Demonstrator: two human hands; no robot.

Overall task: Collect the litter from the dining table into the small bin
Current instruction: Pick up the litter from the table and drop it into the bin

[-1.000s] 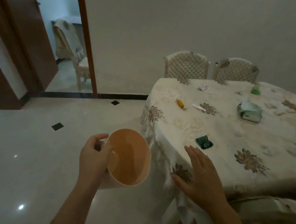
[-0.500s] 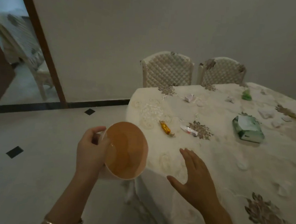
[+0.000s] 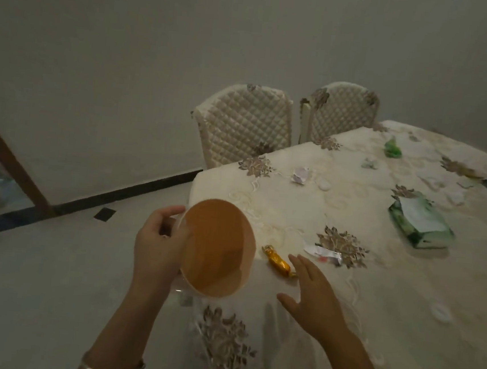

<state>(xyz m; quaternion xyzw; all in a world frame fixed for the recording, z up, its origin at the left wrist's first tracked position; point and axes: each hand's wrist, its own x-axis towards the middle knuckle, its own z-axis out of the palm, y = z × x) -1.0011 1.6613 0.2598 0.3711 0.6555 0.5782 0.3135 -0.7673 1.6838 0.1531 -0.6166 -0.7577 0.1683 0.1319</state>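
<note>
A: Where was the gold wrapper (image 3: 278, 263) seen?

B: It was seen on the dining table (image 3: 404, 289), close to the near corner. It was laid just past the fingertips of the right hand (image 3: 313, 299), a little to their left. Whether it was touched could not be told.

A: Which way was it laid?

B: Its long side was slanted, from the far left down to the near right. The near end was pointed toward the right hand.

A: Which hand was closer to it?

B: The right hand was closer. The left hand (image 3: 157, 250) was kept busy with the small bin (image 3: 218, 249).

A: How was the right hand held?

B: It was spread flat and wide, with the palm down. Nothing was held in it.

A: And the left hand?

B: It was wrapped around the side of the small bin. The bin was held up at the table's corner and tipped, so its orange inside was seen. Nothing was seen in it.

A: Was other litter left?

B: Yes. A torn white wrapper (image 3: 323, 254) was seen just beyond the gold one, and a crumpled paper (image 3: 300, 176) farther back. A green packet (image 3: 419, 228) was laid well apart, to the right.

A: What was likely needed first?

B: Probably the gold wrapper had to be pinched across its thin middle.
</note>
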